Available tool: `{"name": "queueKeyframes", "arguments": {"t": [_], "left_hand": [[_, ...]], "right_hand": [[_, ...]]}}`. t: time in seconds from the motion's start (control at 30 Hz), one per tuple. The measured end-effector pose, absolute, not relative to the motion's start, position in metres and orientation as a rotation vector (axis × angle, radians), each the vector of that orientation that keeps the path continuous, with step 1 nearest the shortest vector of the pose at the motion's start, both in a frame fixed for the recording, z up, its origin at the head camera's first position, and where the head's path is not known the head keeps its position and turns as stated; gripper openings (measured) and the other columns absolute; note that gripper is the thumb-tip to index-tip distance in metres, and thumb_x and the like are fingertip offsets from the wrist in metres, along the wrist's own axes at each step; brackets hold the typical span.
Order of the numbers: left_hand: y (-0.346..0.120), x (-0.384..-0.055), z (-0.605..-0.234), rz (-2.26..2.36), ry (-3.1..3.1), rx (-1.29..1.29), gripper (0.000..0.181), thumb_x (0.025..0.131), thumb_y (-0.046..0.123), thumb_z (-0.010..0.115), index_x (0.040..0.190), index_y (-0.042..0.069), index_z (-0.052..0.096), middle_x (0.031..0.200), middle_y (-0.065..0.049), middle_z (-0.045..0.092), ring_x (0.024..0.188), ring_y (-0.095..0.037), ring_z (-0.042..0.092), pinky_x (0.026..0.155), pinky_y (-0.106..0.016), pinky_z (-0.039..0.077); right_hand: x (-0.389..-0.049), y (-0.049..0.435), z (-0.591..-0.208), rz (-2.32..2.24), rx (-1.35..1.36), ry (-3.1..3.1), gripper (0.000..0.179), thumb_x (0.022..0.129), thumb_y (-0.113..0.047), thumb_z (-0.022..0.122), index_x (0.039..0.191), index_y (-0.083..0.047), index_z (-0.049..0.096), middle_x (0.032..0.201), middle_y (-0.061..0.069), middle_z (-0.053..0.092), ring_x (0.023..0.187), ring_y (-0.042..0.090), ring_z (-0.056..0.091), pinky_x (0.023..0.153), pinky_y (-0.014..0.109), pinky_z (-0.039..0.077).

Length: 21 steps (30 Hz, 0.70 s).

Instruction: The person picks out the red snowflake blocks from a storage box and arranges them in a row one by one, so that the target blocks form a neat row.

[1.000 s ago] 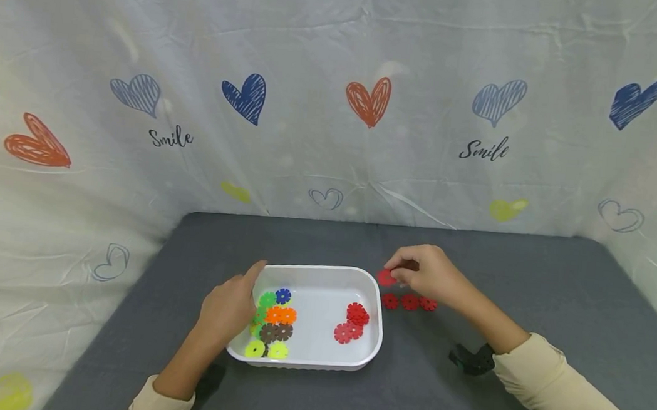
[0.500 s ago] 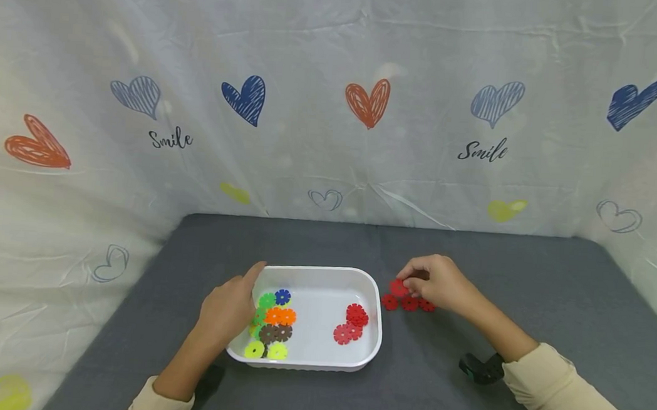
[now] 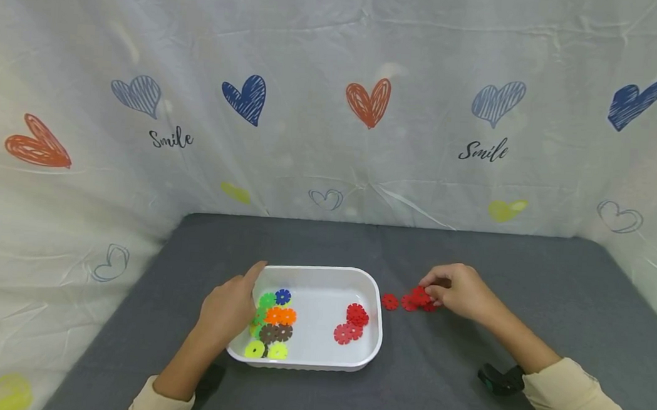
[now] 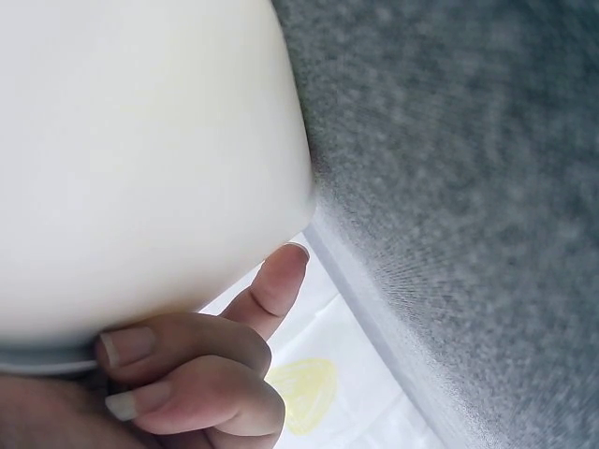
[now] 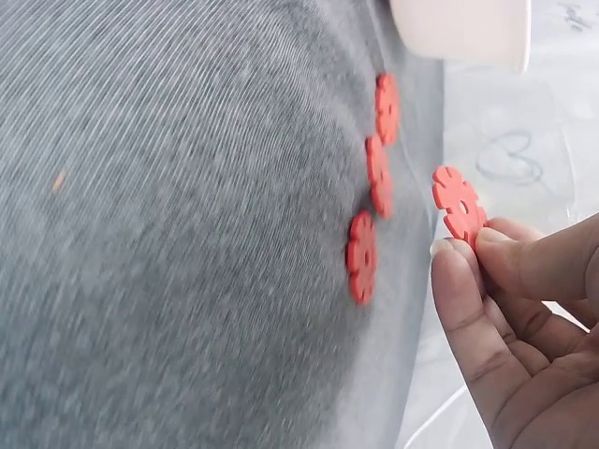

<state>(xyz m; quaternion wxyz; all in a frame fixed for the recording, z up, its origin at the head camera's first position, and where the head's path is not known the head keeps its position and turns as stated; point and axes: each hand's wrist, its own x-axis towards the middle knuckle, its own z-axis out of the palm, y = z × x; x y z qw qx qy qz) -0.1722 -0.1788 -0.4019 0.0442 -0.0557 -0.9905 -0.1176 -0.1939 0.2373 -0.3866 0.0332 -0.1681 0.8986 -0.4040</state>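
Observation:
Between thumb and index finger my right hand [image 3: 460, 292] pinches a red flower-shaped plastic disc [image 5: 457, 198], held above the cloth. Three similar red discs [image 5: 362, 258] lie in a row on the cloth, right of the white tray [image 3: 314, 339]. In the head view the held disc overlaps the two rightmost. My left hand [image 3: 228, 310] grips the tray's left rim; its curled fingers [image 4: 201, 398] show against the outer wall in the left wrist view. Inside the tray, red discs [image 3: 357, 315] gather at the right, while orange discs [image 3: 280, 316] lie among green, blue, brown and yellow ones at the left.
A grey cloth [image 3: 407, 392] covers the table. Behind it hangs a pale curtain [image 3: 315, 54] printed with hearts and the word Smile. A black device [image 3: 501, 380] sits at the right wrist, near the sleeve.
My right hand has moved to the right and slightly nearer with the red disc, from beside the tray's far corner to over the row's right end. The left hand and tray have stayed put.

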Motion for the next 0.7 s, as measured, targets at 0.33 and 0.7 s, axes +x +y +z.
{"name": "queueKeyframes", "arguments": {"t": [0.33, 0.7], "left_hand": [[-0.178, -0.171, -0.401, -0.354, -3.011, -0.173, 0.06, 0.09, 0.002, 0.064, 0.148, 0.012, 0.048, 0.087, -0.013, 0.064, 0.057, -0.021, 0.05, 0.05, -0.037, 0.043], [-0.178, -0.171, -0.402, -0.347, -3.009, -0.17, 0.06, 0.09, 0.002, 0.064, 0.147, 0.013, 0.049, 0.087, -0.012, 0.064, 0.057, -0.021, 0.05, 0.051, -0.037, 0.044]], "right_hand": [[-0.192, 0.26, -0.392, -1.148, -0.489, 2.816, 0.013, 0.087, 0.008, 0.067, 0.093, -0.001, 0.075, 0.085, 0.004, 0.071, 0.068, 0.019, 0.067, 0.06, 0.029, 0.054], [-0.194, 0.272, -0.397, -1.009, -0.483, 2.842, 0.015, 0.09, 0.006, 0.064, 0.094, -0.002, 0.076, 0.087, 0.005, 0.072, 0.068, 0.017, 0.063, 0.058, 0.032, 0.051]]}}
